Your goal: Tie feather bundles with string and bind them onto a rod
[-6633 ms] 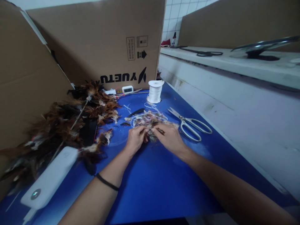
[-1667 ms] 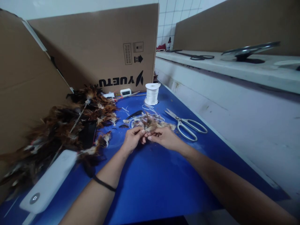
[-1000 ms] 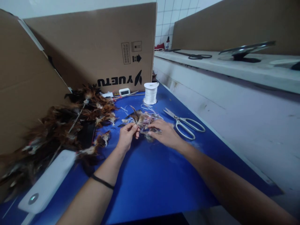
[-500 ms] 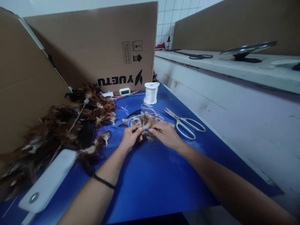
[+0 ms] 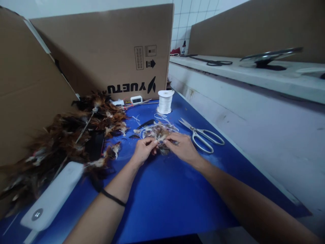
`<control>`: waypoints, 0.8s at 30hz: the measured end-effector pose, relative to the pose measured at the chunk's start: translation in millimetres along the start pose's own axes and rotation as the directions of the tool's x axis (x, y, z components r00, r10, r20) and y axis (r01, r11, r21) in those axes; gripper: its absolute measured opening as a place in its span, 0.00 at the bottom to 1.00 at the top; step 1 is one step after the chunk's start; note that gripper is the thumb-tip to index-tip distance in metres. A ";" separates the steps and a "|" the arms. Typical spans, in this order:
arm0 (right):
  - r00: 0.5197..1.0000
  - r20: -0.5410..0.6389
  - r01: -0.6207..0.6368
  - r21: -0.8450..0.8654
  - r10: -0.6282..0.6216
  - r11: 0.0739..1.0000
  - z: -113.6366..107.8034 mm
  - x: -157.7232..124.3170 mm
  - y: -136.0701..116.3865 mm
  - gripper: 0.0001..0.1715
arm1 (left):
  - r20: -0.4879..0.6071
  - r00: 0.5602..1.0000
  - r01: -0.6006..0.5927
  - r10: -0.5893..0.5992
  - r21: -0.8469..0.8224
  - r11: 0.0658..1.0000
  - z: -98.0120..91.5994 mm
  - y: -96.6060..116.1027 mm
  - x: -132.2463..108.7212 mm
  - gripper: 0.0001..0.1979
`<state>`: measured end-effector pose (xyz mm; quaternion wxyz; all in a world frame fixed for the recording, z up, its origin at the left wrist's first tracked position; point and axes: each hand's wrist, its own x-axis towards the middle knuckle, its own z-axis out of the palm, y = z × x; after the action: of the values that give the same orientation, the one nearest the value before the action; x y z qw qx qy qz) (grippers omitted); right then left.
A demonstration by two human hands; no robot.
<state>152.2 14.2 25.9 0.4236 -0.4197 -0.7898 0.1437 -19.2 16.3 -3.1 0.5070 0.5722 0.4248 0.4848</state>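
Between my two hands is a small tuft of brown and whitish feathers (image 5: 161,132). My left hand (image 5: 146,149) pinches its left side with thumb and forefinger. From the right, my right hand (image 5: 181,147) grips the same feathers, fingers curled. The fingertips partly cover the tuft. Just behind it lie loose loops of white ribbon (image 5: 164,117) and a dark feather (image 5: 146,124). A white ribbon spool (image 5: 165,103) stands upright farther back. Right of my right hand, metal scissors (image 5: 200,134) lie on the blue tabletop (image 5: 162,203).
A heap of brown and black feathers (image 5: 66,128) with thin sticks fills the left side. A white oblong device (image 5: 53,196) lies at front left. Cardboard (image 5: 101,51) stands behind, with a small white digital display (image 5: 136,99) before it. On the right, a ledge (image 5: 236,64) holds black scissors (image 5: 218,63).
The whole view has shifted slightly, so things appear a little farther right and lower. Both hands keep their pinch on the feathers, with only small finger movement.
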 end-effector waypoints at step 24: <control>0.993 -0.081 0.090 0.002 -0.090 0.996 -1.1 -1.9 -7.5 0.08 | -0.029 0.999 0.017 -0.018 -0.051 0.999 -0.2 3.3 -0.3 0.15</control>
<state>149.5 8.0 29.9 0.4623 -0.3879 -0.7898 0.1095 -19.5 15.7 0.1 0.5192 0.5483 0.4248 0.4994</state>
